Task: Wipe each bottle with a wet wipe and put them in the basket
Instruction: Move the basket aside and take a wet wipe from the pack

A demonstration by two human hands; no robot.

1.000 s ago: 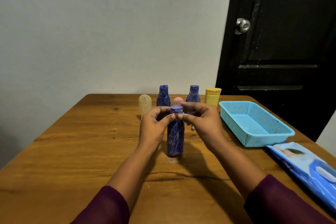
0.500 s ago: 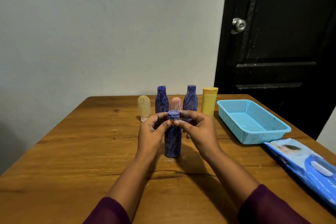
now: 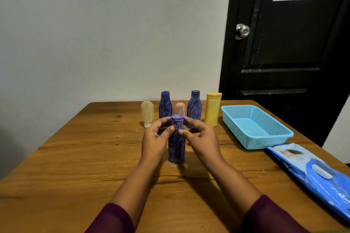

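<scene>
The left hand (image 3: 154, 139) and right hand (image 3: 203, 139) clamp their fingers (image 3: 173, 128) round the neck of the scribbled blue plastic bottle (image 3: 177, 149). They seem to be steadying it upright on the wooden desk (image 3: 75, 157). The light-blue mesh basket (image 3: 236, 107) waits right of the fingers.

**Dim, even room light; picture sharp**

Soft shadows lie on the table (image 3: 75, 157) under the arms (image 3: 136, 185). The wipes pack (image 3: 312, 176) near the right edge shows faint glare. The door (image 3: 284, 53) leans and bends from wide-angle distortion.
</scene>
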